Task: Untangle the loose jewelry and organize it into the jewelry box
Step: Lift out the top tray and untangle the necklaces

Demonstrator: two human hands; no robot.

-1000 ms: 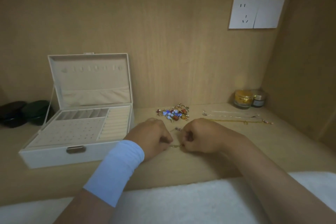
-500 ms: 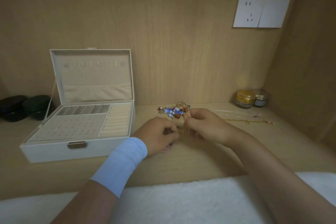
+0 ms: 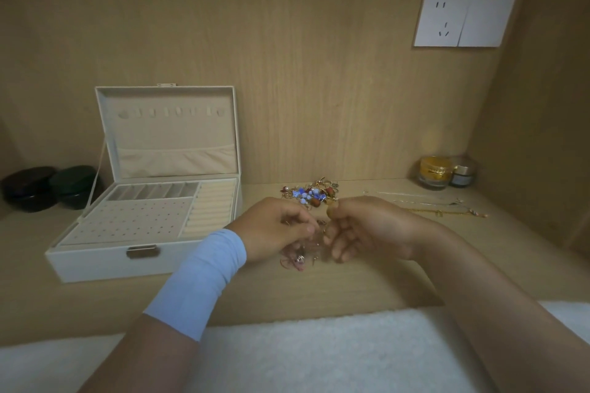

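Head view. The left hand [image 3: 276, 230] and right hand [image 3: 370, 230] met above the tabletop [image 3: 351, 287], fingers of both curled, each pinching one side of a small tangle [image 3: 314, 241] of thin gold wire and chain. The tangle was blurred; a pink piece [image 3: 295, 262] hung from its lower end, and whether this touched the tabletop cannot be told. A pale blue cuff [image 3: 201, 277] covered the left wrist.

Behind the hands lay a heap of beads [image 3: 311, 193], blue, red and gold, near the back wall. To its right, three chains [image 3: 440, 207] lay stretched out side by side, well apart from the heap.

The box [image 3: 95, 265], white, stood at left with its lid upright. Its tray showed a row of small cells at the back, a perforated panel in front and ring rolls at right; no jewelry was visible in it.

Two jars [image 3: 435, 172] stood in the right rear corner, two dark cases [image 3: 28, 188] at far left, a socket [image 3: 463, 19] on the wall, and a white cloth [image 3: 303, 351] along the near edge.
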